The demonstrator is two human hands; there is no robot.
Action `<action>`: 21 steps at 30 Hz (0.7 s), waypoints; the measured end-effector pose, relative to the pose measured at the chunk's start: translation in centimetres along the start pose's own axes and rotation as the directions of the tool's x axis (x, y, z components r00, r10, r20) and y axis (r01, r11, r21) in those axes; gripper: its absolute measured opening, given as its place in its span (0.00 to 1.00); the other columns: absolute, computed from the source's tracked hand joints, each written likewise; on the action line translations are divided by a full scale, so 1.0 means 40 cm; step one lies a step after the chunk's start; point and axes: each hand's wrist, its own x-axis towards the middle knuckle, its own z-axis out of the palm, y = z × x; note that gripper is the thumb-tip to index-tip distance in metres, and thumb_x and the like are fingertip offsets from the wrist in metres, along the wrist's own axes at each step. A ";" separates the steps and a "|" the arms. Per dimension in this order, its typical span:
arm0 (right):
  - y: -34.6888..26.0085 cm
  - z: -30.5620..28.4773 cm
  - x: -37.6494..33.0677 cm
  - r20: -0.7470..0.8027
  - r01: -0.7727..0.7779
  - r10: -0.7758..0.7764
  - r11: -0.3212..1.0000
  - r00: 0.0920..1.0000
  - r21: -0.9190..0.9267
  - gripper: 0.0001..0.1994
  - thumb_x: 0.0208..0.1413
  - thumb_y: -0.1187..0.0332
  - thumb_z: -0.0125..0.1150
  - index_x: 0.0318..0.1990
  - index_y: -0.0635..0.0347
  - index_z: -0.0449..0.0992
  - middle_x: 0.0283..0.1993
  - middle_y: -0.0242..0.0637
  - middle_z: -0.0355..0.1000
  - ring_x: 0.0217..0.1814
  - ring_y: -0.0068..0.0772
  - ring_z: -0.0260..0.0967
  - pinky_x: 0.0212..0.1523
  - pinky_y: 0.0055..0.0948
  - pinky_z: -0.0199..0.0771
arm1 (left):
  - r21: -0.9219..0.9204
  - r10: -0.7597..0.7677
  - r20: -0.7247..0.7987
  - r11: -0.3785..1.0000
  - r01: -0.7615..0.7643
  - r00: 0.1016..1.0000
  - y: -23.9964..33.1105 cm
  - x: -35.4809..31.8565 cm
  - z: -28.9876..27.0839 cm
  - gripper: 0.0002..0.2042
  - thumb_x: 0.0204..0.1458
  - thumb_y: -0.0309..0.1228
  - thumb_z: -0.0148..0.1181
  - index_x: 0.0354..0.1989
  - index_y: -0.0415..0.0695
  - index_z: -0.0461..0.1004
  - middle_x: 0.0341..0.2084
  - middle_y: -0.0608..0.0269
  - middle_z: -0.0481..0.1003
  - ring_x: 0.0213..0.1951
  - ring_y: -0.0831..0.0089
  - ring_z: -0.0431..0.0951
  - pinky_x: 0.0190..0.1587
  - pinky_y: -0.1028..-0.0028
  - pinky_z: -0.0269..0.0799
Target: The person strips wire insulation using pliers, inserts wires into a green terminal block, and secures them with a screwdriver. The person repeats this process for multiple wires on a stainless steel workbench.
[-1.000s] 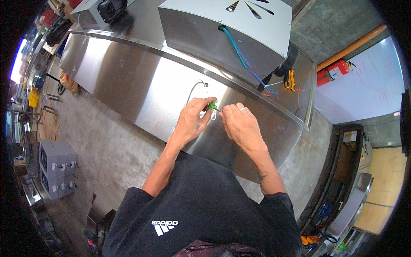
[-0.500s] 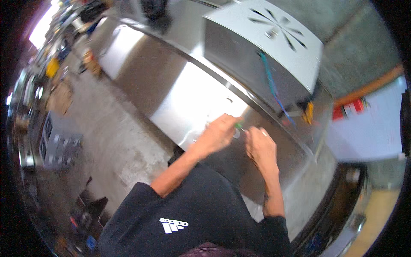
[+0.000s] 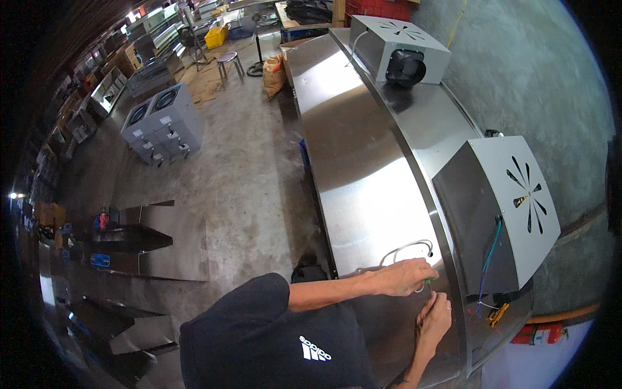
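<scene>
Over the shiny steel sheet top, my left hand is closed with a small green piece at its fingertips; its kind is too small to tell. Just nearer to me, my right hand has its fingers pinched together, and a thin shaft or wire seems to run from them to the green piece. What the right fingers hold is mostly hidden. Beyond the left hand, a grey cable curves across the steel beside a small hole. A bit of pale wire loops below the left fingertips.
A vented metal box with loose blue-green wires stands at the right, with yellow-handled pliers near it. Farther off sits another box with a black round outlet. A grey cabinet and a stool stand on the floor.
My view has swung to the left, so hands and bench appear farther right and the floor shows more. Both hands stay close together around the green piece.
</scene>
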 end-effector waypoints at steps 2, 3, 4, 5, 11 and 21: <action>0.007 0.000 0.003 -0.004 0.008 -0.008 1.000 1.000 -0.009 0.07 0.73 0.69 0.55 0.44 0.65 0.71 0.37 0.58 0.74 0.41 0.64 0.74 0.40 0.55 0.72 | 0.009 0.060 -0.052 0.998 -0.060 0.997 -0.002 -0.004 0.014 0.20 0.58 0.21 0.65 0.59 0.35 0.75 0.42 0.47 0.77 0.47 0.51 0.80 0.53 0.56 0.78; 0.004 -0.002 0.004 0.008 -0.013 0.013 1.000 1.000 -0.011 0.07 0.73 0.69 0.55 0.44 0.65 0.71 0.37 0.57 0.74 0.42 0.64 0.74 0.40 0.55 0.72 | 0.001 0.028 -0.037 1.000 -0.028 0.999 -0.001 -0.005 0.018 0.20 0.58 0.21 0.65 0.59 0.35 0.75 0.42 0.48 0.77 0.47 0.51 0.80 0.53 0.56 0.78; -0.001 -0.005 0.005 0.020 -0.035 0.035 0.999 0.999 -0.013 0.07 0.72 0.69 0.55 0.44 0.65 0.71 0.38 0.57 0.74 0.42 0.64 0.74 0.40 0.55 0.72 | -0.007 -0.004 -0.022 1.000 0.004 1.000 0.000 -0.006 0.022 0.20 0.58 0.21 0.65 0.59 0.35 0.75 0.42 0.48 0.77 0.48 0.51 0.80 0.53 0.56 0.78; -0.016 -0.011 0.009 -0.006 -0.071 0.072 0.997 0.997 0.039 0.07 0.72 0.69 0.55 0.44 0.65 0.71 0.38 0.57 0.74 0.42 0.64 0.74 0.40 0.54 0.72 | -0.011 -0.035 -0.010 0.999 0.035 0.999 -0.003 -0.006 0.024 0.20 0.58 0.21 0.65 0.59 0.35 0.75 0.42 0.48 0.77 0.48 0.51 0.80 0.53 0.56 0.78; -0.010 -0.025 -0.001 -0.009 -0.034 0.034 0.998 0.999 0.052 0.07 0.69 0.69 0.59 0.45 0.64 0.73 0.41 0.52 0.73 0.42 0.62 0.75 0.42 0.52 0.75 | 0.040 -0.007 -0.008 0.999 0.007 1.000 -0.001 0.003 0.016 0.21 0.57 0.21 0.66 0.60 0.35 0.74 0.43 0.49 0.77 0.49 0.50 0.79 0.54 0.55 0.78; -0.008 -0.009 -0.013 -0.083 -0.051 0.057 0.997 0.995 0.064 0.06 0.69 0.71 0.59 0.47 0.64 0.73 0.41 0.51 0.72 0.41 0.62 0.73 0.43 0.52 0.76 | 0.003 -0.010 -0.019 1.000 0.010 1.000 -0.010 -0.017 0.045 0.20 0.56 0.20 0.66 0.58 0.34 0.75 0.45 0.47 0.78 0.50 0.50 0.79 0.55 0.56 0.77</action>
